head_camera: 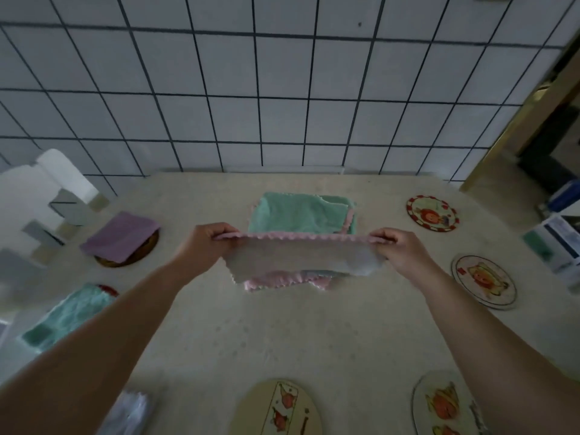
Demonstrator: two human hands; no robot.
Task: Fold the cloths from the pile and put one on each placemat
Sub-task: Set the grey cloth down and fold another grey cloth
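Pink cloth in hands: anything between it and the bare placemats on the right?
Nothing visible. Both hands hold the pink cloth above the table; the tabletop from it to the two right placemats is open, and both are bare.

Between the forearms, the table (282, 334) lies bare from the hands back toward the body, giving open room there. Just beyond the left hand (205, 243) and right hand (398, 249), the pile (301, 215) fills the middle, and the pink cloth (298, 259) stretched between them spans the gap. Left of the left hand, a purple cloth (120, 235) and a green cloth (72, 312) cover two mats. Right of the right hand, two bare mats (432, 213) (483, 281) lie flat with clear table between them. Two more mats (279, 409) (445, 403) lie near the body. The tiled wall (282, 89) closes off the far side.
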